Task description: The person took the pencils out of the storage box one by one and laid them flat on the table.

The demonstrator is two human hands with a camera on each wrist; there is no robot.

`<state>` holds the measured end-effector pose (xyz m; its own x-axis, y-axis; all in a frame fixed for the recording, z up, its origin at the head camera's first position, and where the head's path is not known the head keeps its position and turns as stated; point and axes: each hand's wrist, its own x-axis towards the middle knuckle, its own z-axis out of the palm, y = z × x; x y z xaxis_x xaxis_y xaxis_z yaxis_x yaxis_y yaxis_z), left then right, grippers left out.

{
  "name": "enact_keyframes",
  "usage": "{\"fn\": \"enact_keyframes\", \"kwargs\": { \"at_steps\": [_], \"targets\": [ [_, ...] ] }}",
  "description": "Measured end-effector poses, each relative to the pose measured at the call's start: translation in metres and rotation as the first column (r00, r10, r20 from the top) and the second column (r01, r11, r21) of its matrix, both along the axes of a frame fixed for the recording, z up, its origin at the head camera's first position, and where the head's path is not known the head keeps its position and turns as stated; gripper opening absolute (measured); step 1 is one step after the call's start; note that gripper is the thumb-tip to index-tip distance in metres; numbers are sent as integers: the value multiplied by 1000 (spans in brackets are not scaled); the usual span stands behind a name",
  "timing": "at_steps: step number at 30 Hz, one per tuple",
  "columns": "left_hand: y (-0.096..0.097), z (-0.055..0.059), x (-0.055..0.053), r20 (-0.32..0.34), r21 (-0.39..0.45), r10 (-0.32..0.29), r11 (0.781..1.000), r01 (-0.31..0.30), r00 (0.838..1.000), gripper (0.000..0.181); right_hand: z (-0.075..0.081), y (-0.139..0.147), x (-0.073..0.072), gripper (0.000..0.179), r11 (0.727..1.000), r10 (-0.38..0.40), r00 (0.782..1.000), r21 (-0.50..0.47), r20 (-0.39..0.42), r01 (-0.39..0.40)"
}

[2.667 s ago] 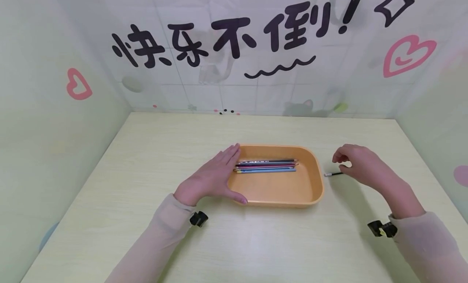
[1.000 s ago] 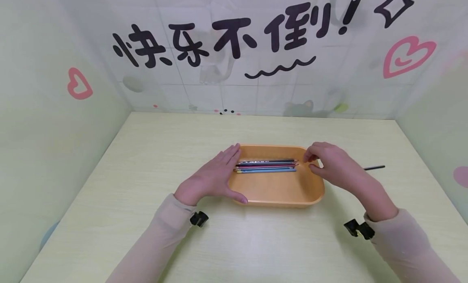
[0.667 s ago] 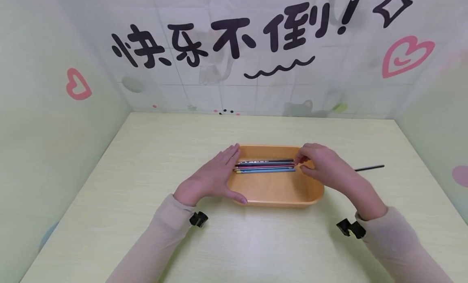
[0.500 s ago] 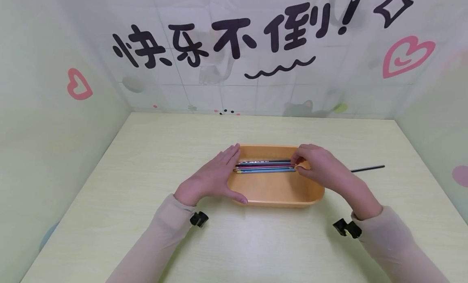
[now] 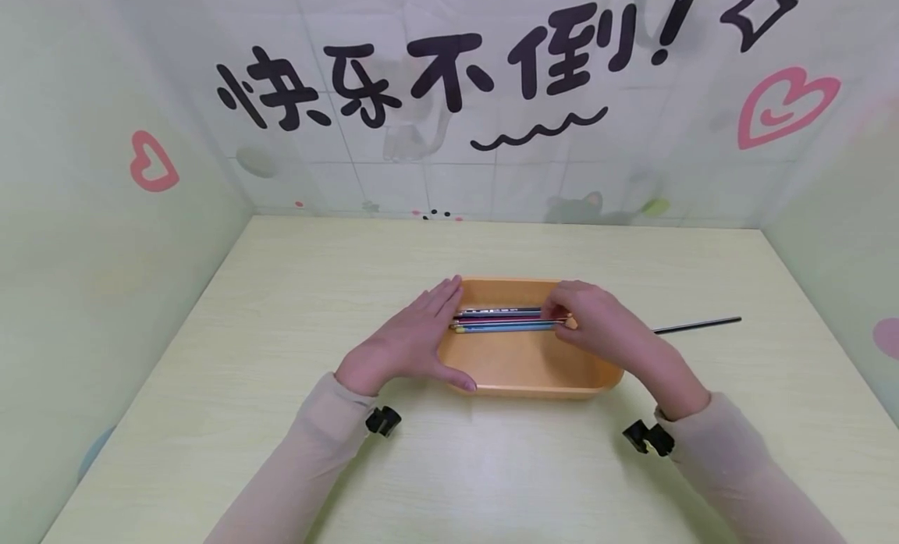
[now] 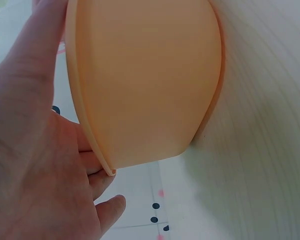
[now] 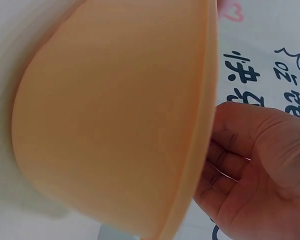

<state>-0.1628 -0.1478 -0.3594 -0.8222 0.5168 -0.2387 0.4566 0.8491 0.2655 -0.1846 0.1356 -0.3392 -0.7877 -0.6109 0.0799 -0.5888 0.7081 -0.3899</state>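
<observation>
An orange plastic tray (image 5: 520,364) sits on the table, with several pencils (image 5: 499,323) lying side by side inside it. My left hand (image 5: 407,341) rests on the tray's left end, its fingers straight and its thumb over the near rim. Reaching over the right end, my right hand (image 5: 597,321) has its bent fingers and thumb on either side of the pencils' right ends, with a gap showing between them. In the right wrist view the tray wall (image 7: 110,115) hides those fingertips. Outside the tray, a black pencil (image 5: 698,325) lies right of it, partly behind my right wrist.
The light wooden table (image 5: 449,466) carries the tray near its middle. A printed cloth (image 5: 449,177) with black lettering stands along the back edge, and pale side walls (image 5: 843,255) close in the left and right.
My right hand has moved left from beside the black pencil, over the tray's right wall and in to the pencils. My left hand and the pencils have stayed put.
</observation>
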Motion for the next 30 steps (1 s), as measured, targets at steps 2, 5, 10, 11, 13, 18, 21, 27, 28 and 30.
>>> {"fn": "enact_keyframes", "kwargs": {
  "at_steps": [2,5,10,11,13,18,21,27,28,30],
  "targets": [
    [0,0,0,0,1,-1,1000,1,1000,140,-2,-2,-1,12,1000,8,1000,-2,-3,-8],
    [0,0,0,2,3,-2,1000,2,1000,140,-6,-5,-2,12,1000,24,1000,-12,-16,-24],
    [0,1,0,0,0,0,1000,0,1000,140,-11,-11,-3,11,999,33,999,-4,-28,-33],
    [0,1,0,-1,1,0,1000,0,1000,140,-12,-12,-3,12,1000,28,999,1,-21,-28],
    [0,1,1,-3,2,1,1000,-1,1000,140,-13,-15,-3,11,1000,21,1000,7,-6,-21],
    [0,0,1,-8,9,-1,1000,1,1000,140,-17,-18,-2,12,1000,27,999,-9,19,-26],
    [-1,0,1,-12,14,-3,1000,3,1000,140,-19,-20,-2,12,999,34,999,-24,16,-34],
    [-1,-1,0,-11,21,-3,1000,3,1000,140,-23,-24,-1,12,999,37,999,-28,23,-36],
    [-1,-1,0,-11,21,-3,1000,3,1000,140,-24,-25,-1,12,999,38,999,-27,25,-37],
    [-1,-1,0,-12,17,-2,1000,2,1000,140,-26,-26,-1,12,999,36,999,-23,30,-36]
  ]
}}
